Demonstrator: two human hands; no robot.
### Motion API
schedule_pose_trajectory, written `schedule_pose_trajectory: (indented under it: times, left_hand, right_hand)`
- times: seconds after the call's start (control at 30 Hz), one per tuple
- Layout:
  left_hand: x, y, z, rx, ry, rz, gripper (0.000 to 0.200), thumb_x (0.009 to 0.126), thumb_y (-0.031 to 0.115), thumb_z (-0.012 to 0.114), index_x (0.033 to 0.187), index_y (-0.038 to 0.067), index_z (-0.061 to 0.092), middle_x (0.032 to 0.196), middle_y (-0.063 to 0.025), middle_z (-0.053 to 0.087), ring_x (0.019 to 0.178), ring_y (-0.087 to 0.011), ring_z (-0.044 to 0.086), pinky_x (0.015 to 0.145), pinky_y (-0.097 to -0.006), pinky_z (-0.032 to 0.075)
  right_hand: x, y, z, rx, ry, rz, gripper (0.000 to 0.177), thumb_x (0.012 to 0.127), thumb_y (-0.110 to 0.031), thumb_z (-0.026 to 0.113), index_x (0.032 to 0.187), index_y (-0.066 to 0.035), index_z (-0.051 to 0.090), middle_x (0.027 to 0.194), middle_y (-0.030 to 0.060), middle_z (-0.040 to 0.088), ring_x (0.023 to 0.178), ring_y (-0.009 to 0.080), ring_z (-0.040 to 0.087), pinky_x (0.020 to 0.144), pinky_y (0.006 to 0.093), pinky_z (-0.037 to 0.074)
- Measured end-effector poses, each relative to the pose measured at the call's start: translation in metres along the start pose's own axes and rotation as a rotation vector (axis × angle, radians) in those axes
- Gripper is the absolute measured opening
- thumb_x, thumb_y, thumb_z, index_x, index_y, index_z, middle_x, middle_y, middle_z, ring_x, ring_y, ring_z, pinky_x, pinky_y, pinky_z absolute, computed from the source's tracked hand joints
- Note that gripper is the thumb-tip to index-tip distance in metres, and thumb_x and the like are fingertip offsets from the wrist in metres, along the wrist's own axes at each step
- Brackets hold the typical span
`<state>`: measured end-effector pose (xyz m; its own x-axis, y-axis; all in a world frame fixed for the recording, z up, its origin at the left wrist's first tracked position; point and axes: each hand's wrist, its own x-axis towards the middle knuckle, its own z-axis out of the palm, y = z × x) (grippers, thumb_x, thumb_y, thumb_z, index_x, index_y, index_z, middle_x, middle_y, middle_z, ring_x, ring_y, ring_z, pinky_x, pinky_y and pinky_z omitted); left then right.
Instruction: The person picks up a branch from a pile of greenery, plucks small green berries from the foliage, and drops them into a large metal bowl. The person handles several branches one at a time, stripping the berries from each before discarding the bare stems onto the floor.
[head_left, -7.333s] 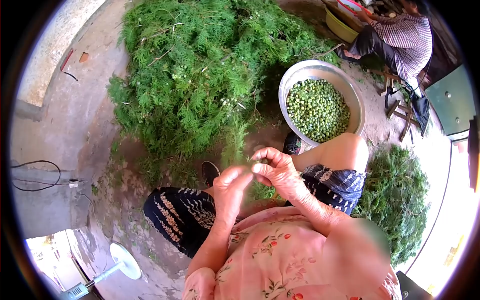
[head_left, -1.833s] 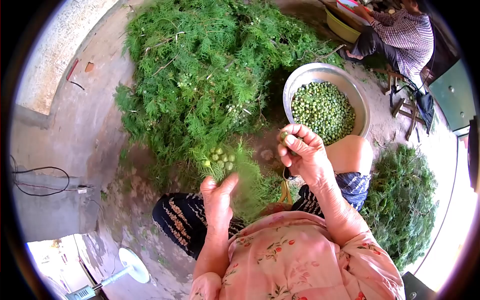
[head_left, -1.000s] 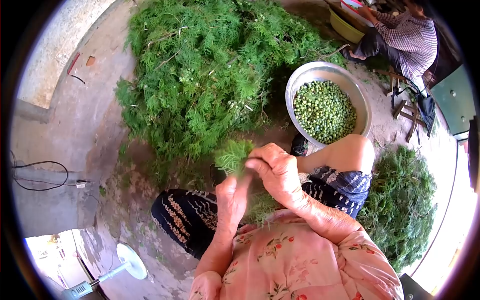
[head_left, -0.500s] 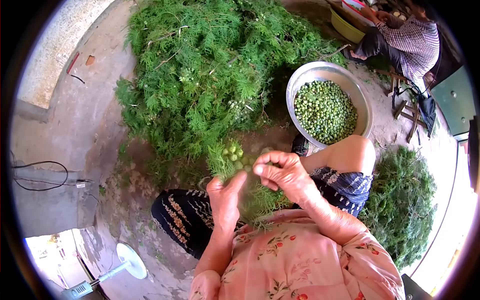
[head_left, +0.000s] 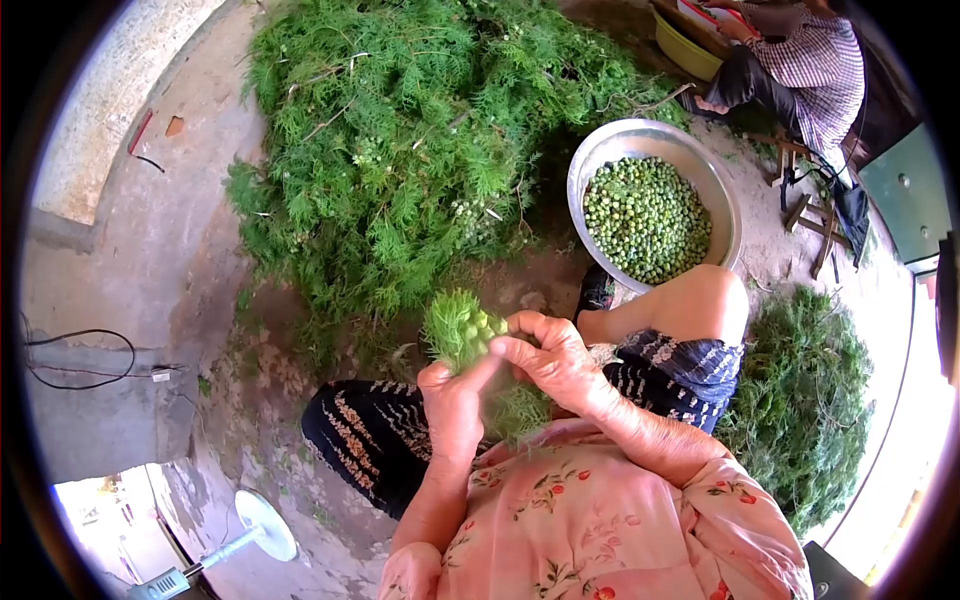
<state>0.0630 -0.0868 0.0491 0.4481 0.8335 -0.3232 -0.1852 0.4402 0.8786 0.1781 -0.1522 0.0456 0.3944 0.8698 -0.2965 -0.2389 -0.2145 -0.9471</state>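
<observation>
Left hand (head_left: 452, 392) gripping a leafy sprig (head_left: 458, 330) from below, right hand (head_left: 545, 355) pinching at the sprig's small green fruits, probably one caught between fingertips, metal basin (head_left: 722, 205) of green fruits far right, big heap of cut branches (head_left: 400, 140) beyond.

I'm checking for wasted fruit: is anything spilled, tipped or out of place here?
Nothing stands out. The metal basin sits upright with the green fruits inside its rim, and none are clearly spilled beside it. The left hand holds a leafy sprig and the right hand pinches at it.
</observation>
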Motion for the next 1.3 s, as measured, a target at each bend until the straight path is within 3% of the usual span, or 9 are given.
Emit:
schedule_pose_trajectory:
  times: [0.13, 0.2, 0.37, 0.6, 0.73, 0.77, 1.0, 1.2, 1.3]
  left_hand:
    - [0.002, 0.003, -0.010, -0.076, -0.032, -0.090, 0.014, 0.073, -0.004, 0.065, 0.086, 0.001, 0.066, 0.086, -0.0057, 0.065, 0.072, -0.0118, 0.059, 0.067, -0.0242, 0.046]
    - [0.000, 0.001, -0.010, 0.004, -0.032, -0.039, 0.015, 0.072, -0.005, 0.065, 0.086, 0.001, 0.065, 0.088, -0.0059, 0.065, 0.074, -0.0118, 0.059, 0.068, -0.0242, 0.046]
    - [-0.001, -0.001, -0.004, 0.126, -0.105, 0.067, 0.022, 0.074, -0.009, 0.062, 0.094, 0.000, 0.064, 0.092, -0.0080, 0.064, 0.081, -0.0132, 0.060, 0.074, -0.0243, 0.048]
    - [0.000, -0.002, -0.001, 0.101, -0.123, 0.103, 0.023, 0.075, -0.010, 0.061, 0.095, -0.001, 0.064, 0.100, -0.0106, 0.061, 0.088, -0.0163, 0.060, 0.080, -0.0263, 0.050]
    - [-0.002, -0.003, 0.000, 0.119, -0.096, 0.073, 0.023, 0.075, -0.010, 0.060, 0.096, 0.000, 0.064, 0.099, -0.0114, 0.061, 0.089, -0.0165, 0.059, 0.081, -0.0261, 0.049]
    - [-0.002, -0.003, 0.003, 0.135, -0.113, 0.090, 0.021, 0.075, -0.007, 0.063, 0.094, 0.001, 0.064, 0.095, -0.0094, 0.062, 0.085, -0.0143, 0.060, 0.076, -0.0238, 0.049]
    - [-0.006, 0.007, 0.000, -0.002, 0.003, -0.080, 0.019, 0.072, -0.002, 0.067, 0.091, 0.000, 0.064, 0.085, -0.0043, 0.063, 0.071, -0.0097, 0.058, 0.065, -0.0207, 0.045]
    - [-0.003, -0.002, -0.001, 0.048, -0.074, 0.038, 0.017, 0.075, -0.003, 0.064, 0.091, 0.002, 0.065, 0.086, -0.0052, 0.065, 0.072, -0.0107, 0.060, 0.064, -0.0219, 0.047]
    - [-0.002, -0.002, -0.003, 0.056, -0.057, 0.016, 0.018, 0.074, -0.002, 0.065, 0.091, 0.004, 0.065, 0.085, -0.0056, 0.065, 0.071, -0.0118, 0.061, 0.062, -0.0231, 0.048]
  right_hand:
    - [0.002, 0.010, -0.013, 0.717, -0.149, 0.157, 0.016, 0.083, -0.018, 0.061, 0.094, -0.006, 0.058, 0.075, 0.0026, 0.058, 0.051, 0.0094, 0.047, 0.041, 0.0201, 0.031]
    - [0.001, 0.005, -0.018, 0.785, -0.130, 0.156, 0.022, 0.083, -0.017, 0.061, 0.100, -0.007, 0.054, 0.078, 0.0035, 0.058, 0.054, 0.0096, 0.048, 0.041, 0.0203, 0.033]
    - [0.001, 0.002, -0.021, 0.646, -0.119, 0.092, 0.029, 0.079, -0.014, 0.066, 0.103, -0.006, 0.051, 0.064, 0.0002, 0.050, 0.049, 0.0080, 0.044, 0.041, 0.0200, 0.033]
    - [-0.008, -0.003, -0.011, 0.514, 0.235, -0.088, 0.012, 0.081, -0.007, 0.062, 0.090, -0.007, 0.054, 0.062, -0.0019, 0.048, 0.045, 0.0045, 0.038, 0.036, 0.0176, 0.026]
    - [-0.009, 0.000, -0.013, 0.008, 0.142, -0.120, 0.021, 0.077, -0.011, 0.067, 0.095, -0.005, 0.059, 0.072, 0.0016, 0.058, 0.056, 0.0071, 0.050, 0.051, 0.0218, 0.043]
    - [-0.008, 0.004, -0.013, -0.181, 0.160, -0.233, 0.026, 0.075, -0.013, 0.069, 0.097, -0.004, 0.059, 0.082, 0.0062, 0.062, 0.069, 0.0111, 0.056, 0.065, 0.0249, 0.047]
    - [-0.010, 0.002, -0.010, -0.150, 0.145, -0.137, 0.026, 0.075, -0.012, 0.069, 0.098, -0.004, 0.059, 0.085, 0.0086, 0.062, 0.075, 0.0127, 0.057, 0.070, 0.0258, 0.047]
    - [-0.007, 0.011, -0.004, -0.161, 0.146, -0.351, 0.021, 0.079, -0.010, 0.065, 0.097, -0.002, 0.058, 0.079, 0.0070, 0.061, 0.069, 0.0109, 0.056, 0.065, 0.0243, 0.047]
    - [-0.011, -0.002, -0.005, 0.048, 0.050, -0.005, 0.020, 0.080, -0.010, 0.064, 0.096, -0.001, 0.057, 0.071, 0.0044, 0.058, 0.057, 0.0082, 0.051, 0.051, 0.0220, 0.043]
